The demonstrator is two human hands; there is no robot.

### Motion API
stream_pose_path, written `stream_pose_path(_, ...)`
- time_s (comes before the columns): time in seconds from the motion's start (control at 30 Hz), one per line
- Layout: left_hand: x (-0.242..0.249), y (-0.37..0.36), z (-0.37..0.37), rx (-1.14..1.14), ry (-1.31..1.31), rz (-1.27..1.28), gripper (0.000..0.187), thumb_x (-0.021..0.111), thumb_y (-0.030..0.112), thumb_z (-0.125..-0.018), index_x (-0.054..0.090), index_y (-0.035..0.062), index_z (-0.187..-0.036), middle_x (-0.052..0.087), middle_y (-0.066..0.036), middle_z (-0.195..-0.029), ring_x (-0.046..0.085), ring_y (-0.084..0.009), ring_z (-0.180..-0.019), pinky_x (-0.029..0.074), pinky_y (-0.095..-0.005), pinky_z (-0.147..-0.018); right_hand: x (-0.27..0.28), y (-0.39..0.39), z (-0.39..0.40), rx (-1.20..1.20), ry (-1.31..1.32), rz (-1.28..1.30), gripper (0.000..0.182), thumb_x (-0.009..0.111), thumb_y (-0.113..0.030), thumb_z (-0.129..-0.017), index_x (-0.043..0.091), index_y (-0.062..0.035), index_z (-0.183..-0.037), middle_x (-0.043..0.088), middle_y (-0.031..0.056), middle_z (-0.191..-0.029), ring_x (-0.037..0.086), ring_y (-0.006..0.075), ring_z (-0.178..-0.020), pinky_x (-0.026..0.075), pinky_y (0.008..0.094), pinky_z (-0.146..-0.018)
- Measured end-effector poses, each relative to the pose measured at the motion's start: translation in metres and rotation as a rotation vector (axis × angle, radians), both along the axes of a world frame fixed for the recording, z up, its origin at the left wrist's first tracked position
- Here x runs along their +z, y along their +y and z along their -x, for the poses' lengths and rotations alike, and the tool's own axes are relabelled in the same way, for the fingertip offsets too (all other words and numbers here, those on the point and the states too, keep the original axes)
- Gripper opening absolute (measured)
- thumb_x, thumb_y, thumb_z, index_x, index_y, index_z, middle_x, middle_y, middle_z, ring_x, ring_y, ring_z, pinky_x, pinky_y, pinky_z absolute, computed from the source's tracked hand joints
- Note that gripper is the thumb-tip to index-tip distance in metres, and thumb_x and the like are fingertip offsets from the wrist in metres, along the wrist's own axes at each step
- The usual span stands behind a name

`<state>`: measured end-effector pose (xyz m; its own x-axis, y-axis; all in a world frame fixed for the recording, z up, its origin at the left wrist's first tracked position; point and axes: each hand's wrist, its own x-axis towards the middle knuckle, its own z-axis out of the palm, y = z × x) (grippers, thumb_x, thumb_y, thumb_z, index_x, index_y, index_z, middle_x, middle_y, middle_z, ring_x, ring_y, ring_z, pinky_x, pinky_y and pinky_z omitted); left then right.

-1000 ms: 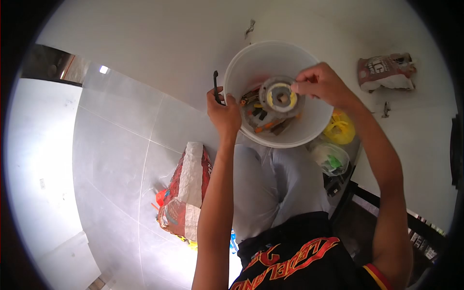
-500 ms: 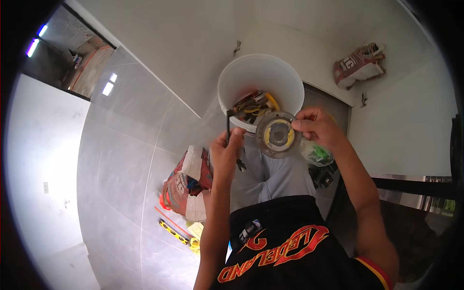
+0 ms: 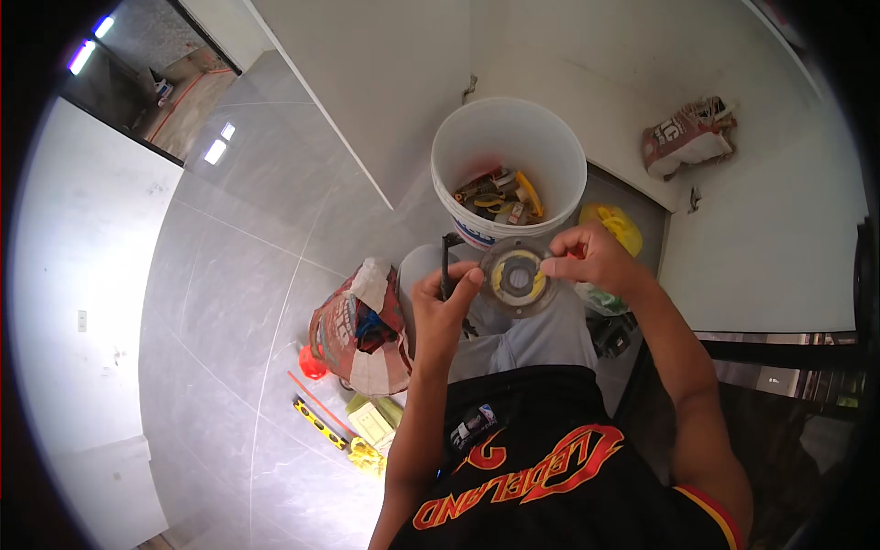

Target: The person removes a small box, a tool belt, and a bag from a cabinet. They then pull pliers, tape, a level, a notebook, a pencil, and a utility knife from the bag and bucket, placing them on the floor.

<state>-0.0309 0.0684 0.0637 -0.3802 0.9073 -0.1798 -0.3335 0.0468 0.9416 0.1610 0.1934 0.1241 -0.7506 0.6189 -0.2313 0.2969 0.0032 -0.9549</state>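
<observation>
My right hand [image 3: 594, 260] pinches the right rim of a round grey metal flange [image 3: 519, 308], which has yellow residue around its central hole. My left hand [image 3: 440, 310] is closed around a thin black tool [image 3: 447, 255] with a bent upper end; its exact kind I cannot make out. The left thumb reaches the flange's left edge. Just beyond the flange stands a white bucket [image 3: 509, 119] with several hand tools [image 3: 502, 197] at the bottom, some with yellow parts.
A torn paper sack [image 3: 362, 325] stands left of my legs. Near it on the tiles lie a yellow level [image 3: 321, 423] and a pale switch plate [image 3: 371, 423]. Yellow plastic [image 3: 616, 227] sits right of the bucket, and another sack [image 3: 687, 137] lies farther right.
The flange has come lower and slightly left, and its central hole now shows light through it. My left thumb has moved to its edge. The view has shifted a little.
</observation>
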Motion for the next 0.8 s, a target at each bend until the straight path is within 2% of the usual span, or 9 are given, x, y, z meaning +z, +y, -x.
stream_pose_path(0.13,-0.033,-0.009,-0.003,0.001,-0.215,0.085,0.022,0.06,0.021,-0.086,0.062,0.0013,-0.097,0.051,0.006,-0.068,0.033,0.0007,-0.048,0.022,-0.0173,-0.042,0.006,0.025,0.001,0.055,-0.081,-0.225,0.018,0.067,-0.017,-0.077,0.063,-0.001,-0.069,0.048,-0.0043,-0.056,0.041,0.0037,-0.05,0.032,0.0217,-0.047)
stream_pose_path(0.2,-0.06,-0.019,-0.001,-0.063,-0.639,0.075,0.027,0.052,0.027,-0.09,0.056,0.0049,-0.105,0.054,0.001,-0.082,0.031,-0.0015,-0.05,0.025,-0.0158,-0.044,0.006,0.056,0.005,-0.101,-0.222,-0.556,0.016,0.067,-0.018,-0.076,0.065,-0.0023,-0.074,0.05,0.001,-0.055,0.041,0.0082,-0.05,0.034,0.025,-0.048)
stream_pose_path(0.23,-0.074,-0.025,-0.002,-0.061,-0.641,0.081,0.027,0.052,0.027,-0.09,0.056,0.0049,-0.105,0.054,0.001,-0.082,0.031,-0.0015,-0.05,0.025,-0.0158,-0.044,0.002,0.073,0.01,-0.1,-0.225,-0.55,0.016,0.067,-0.018,-0.076,0.065,-0.0023,-0.074,0.05,0.001,-0.055,0.041,0.0082,-0.05,0.034,0.025,-0.048)
stream_pose_path(0.33,-0.112,-0.043,-0.008,-0.06,-0.745,0.141,0.03,0.049,0.03,-0.091,0.054,0.0069,-0.109,0.054,-0.001,-0.086,0.032,-0.0035,-0.052,0.028,-0.0172,-0.047,-0.025,0.131,0.032,-0.088,-0.289,-0.83,0.016,0.064,-0.019,-0.076,0.065,-0.0035,-0.072,0.054,0.0088,-0.056,0.045,0.0176,-0.049,0.038,0.0306,-0.05)
stream_pose_path(0.47,-0.128,-0.047,-0.01,-0.077,-0.836,0.086,0.03,0.05,0.028,-0.091,0.053,0.0072,-0.112,0.055,-0.004,-0.089,0.037,-0.006,-0.056,0.033,-0.0209,-0.051,-0.105,0.201,0.073,0.229,-0.48,-1.213,0.016,0.057,-0.018,-0.078,0.064,-0.0059,-0.07,0.062,0.0127,-0.07,0.058,0.0328,-0.064,0.047,0.039,-0.061)
stream_pose_path(0.6,-0.127,-0.045,-0.019,-0.099,-0.957,0.07,0.034,0.052,0.026,-0.09,0.049,0.0071,-0.118,0.056,-0.006,-0.095,0.044,-0.0096,-0.067,0.037,-0.0245,-0.06,-0.18,0.243,0.112,0.424,-0.766,-1.211,0.014,0.057,-0.019,-0.077,0.066,-0.0086,-0.074,0.064,0.011,-0.075,0.061,0.032,-0.071,0.049,0.0401,-0.067)
stream_pose_path(0.67,-0.123,-0.046,-0.024,-0.102,-0.975,0.082,0.035,0.053,0.026,-0.089,0.048,0.0072,-0.119,0.056,-0.007,-0.097,0.045,-0.0105,-0.071,0.038,-0.0254,-0.063,-0.212,0.256,0.119,0.433,-0.333,-1.175,0.014,0.057,-0.02,-0.077,0.068,-0.011,-0.076,0.065,0.0094,-0.077,0.062,0.0319,-0.073,0.049,0.0412,-0.069)
stream_pose_path(0.7,-0.122,-0.044,-0.027,-0.104,-0.992,0.08,0.036,0.053,0.026,-0.089,0.047,0.0073,-0.119,0.056,-0.008,-0.099,0.046,-0.0113,-0.075,0.038,-0.0264,-0.067,-0.22,0.259,0.125,0.434,-0.333,-1.167,0.014,0.057,-0.02,-0.077,0.068,-0.011,-0.076,0.065,0.0094,-0.077,0.062,0.0319,-0.073,0.049,0.0412,-0.069)
stream_pose_path(0.8,-0.12,-0.039,-0.034,-0.139,-0.97,0.106,0.038,0.054,0.026,-0.088,0.045,0.0074,-0.12,0.055,-0.009,-0.103,0.047,-0.0122,-0.079,0.038,-0.0279,-0.069,-0.245,0.26,0.142,0.503,-0.619,-1.206,0.015,0.056,-0.021,-0.077,0.069,-0.013,-0.078,0.066,0.0086,-0.079,0.063,0.03,-0.074,0.05,0.0411,-0.07)
